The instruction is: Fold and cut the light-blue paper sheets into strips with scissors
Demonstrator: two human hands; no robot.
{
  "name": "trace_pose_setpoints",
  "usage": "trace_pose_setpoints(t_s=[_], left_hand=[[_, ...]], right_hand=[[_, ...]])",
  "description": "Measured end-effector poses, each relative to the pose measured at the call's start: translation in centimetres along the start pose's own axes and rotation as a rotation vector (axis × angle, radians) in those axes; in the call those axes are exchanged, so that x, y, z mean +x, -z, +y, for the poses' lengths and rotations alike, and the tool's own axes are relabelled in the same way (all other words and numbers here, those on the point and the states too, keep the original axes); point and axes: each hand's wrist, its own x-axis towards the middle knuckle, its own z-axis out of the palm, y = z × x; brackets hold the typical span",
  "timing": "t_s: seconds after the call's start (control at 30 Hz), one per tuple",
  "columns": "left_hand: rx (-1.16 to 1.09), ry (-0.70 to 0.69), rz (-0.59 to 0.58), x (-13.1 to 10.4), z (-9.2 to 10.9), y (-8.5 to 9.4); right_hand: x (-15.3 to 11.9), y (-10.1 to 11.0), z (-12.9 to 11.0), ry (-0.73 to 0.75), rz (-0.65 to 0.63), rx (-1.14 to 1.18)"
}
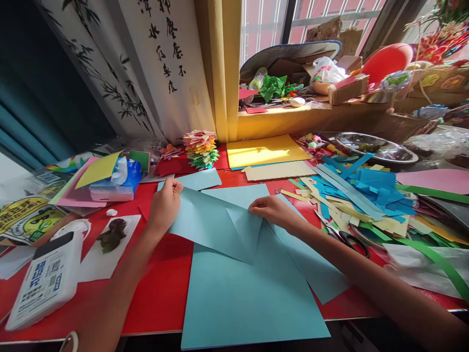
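Pale blue sheet (210,220) in mid-air above a larger blue stack (252,303) on a red table (157,283). My left hand (165,204) pinched its upper left corner, and my right hand (273,210) had finger and thumb closed on its upper edge. A slanting line crossed the sheet, crease or mere bend, I could not tell. To my right, cut strips (366,195) lay heaped beside scissors (339,235), untouched. Cutting looked well advanced there; the stack seemed whole, the held sheet unfinished.
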Motion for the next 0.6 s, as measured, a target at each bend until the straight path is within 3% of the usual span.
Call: trace_pose_setpoints(t_s=[0.2,0.3,0.43,0.6], left_hand=[[0.077,-0.015,-0.082,0.2,-0.9,-0.8],[0.121,0.002,-0.038,0.2,-1.1,-1.0],[0.153,-0.012,0.110,0.1,-1.1,-0.9],[-0.028,-0.152,0.438,0.4,-1.4,0.1]], right_hand=[[0.3,0.9,0.3,-0.053,-0.047,0.078],[0.4,1.3,0.0,-0.134,-0.082,0.176],[0.6,1.7,0.2,-0.146,-0.082,0.216],[1.2,2.6,1.3,-0.155,0.025,0.261]])
